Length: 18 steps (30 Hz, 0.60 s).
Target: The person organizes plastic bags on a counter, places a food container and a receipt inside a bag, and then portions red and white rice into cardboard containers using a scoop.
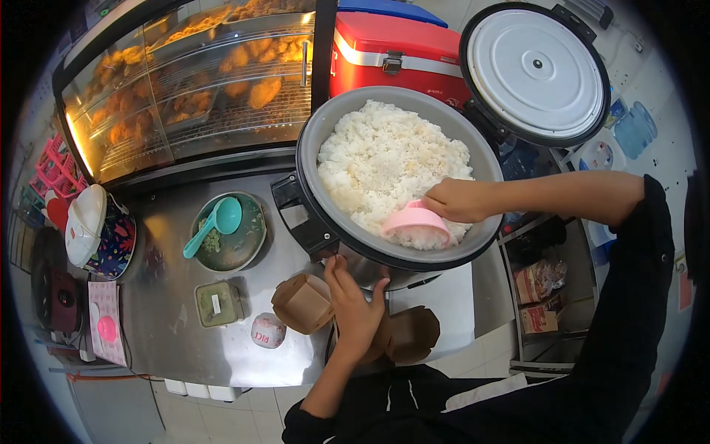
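Note:
My right hand [463, 200] grips a pink plastic scoop [409, 218], dug into cooked white rice [383, 150] at the near side of a large rice cooker [315, 240]. Rice shows at the scoop's mouth. With fingers spread, my left hand [356, 313] rests against the cooker's lower front and holds nothing I can see. One unfolded brown cardboard food box [302, 302] stands just left of that hand. More brown cardboard boxes [413, 334] sit to its right, partly hidden by the hand and wrist. A small paper-wrapped bundle [268, 331] with red writing lies farther left.
A steel bowl [244, 252] holds a turquoise ladle [222, 219] and some green food. Beside it is a square lidded tub [217, 303]. Behind stand a glass warming cabinet [188, 100] of fried chicken and a red cooler box [396, 39]. The cooker's lid [535, 72] is raised.

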Tool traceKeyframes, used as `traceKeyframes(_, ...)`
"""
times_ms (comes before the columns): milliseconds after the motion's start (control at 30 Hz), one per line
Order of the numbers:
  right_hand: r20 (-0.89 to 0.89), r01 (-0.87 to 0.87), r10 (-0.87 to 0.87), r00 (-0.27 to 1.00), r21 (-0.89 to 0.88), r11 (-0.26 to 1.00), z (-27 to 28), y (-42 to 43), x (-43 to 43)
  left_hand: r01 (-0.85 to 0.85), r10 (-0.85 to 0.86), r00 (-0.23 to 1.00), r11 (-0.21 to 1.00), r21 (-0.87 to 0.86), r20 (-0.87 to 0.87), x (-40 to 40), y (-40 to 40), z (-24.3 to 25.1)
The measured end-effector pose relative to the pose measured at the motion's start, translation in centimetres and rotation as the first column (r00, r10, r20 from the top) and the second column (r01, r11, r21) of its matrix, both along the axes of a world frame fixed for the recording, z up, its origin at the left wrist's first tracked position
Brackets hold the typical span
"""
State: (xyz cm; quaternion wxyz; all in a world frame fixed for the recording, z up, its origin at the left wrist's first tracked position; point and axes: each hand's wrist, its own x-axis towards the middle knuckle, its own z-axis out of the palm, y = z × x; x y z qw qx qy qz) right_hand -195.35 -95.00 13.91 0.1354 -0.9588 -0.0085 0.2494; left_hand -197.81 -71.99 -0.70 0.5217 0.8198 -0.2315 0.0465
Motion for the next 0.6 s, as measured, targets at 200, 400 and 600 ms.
traceKeyframes(200, 0.103, -0.161, 0.148, 0.984, 0.129, 0.979, -0.2, -1.8, -0.5, -0.018, 0.018, 1.0, 1.0, 0.0, 0.012, 0.2, 0.2, -0.5)
traceKeyframes(400, -0.162, -0.016, 0.051, 0.985, 0.206, 0.978, 3.0, -4.5, 1.0, -0.038, 0.038, 0.999, 0.999, 0.002, -0.024, 0.0, 0.5, -1.1)
traceKeyframes(600, 0.121, -0.142, 0.166, 0.979, -0.189, 0.972, 1.6, -3.9, -0.4, -0.165, 0.165, 0.986, 0.969, -0.186, -0.014, -1.1, -0.2, -0.1)
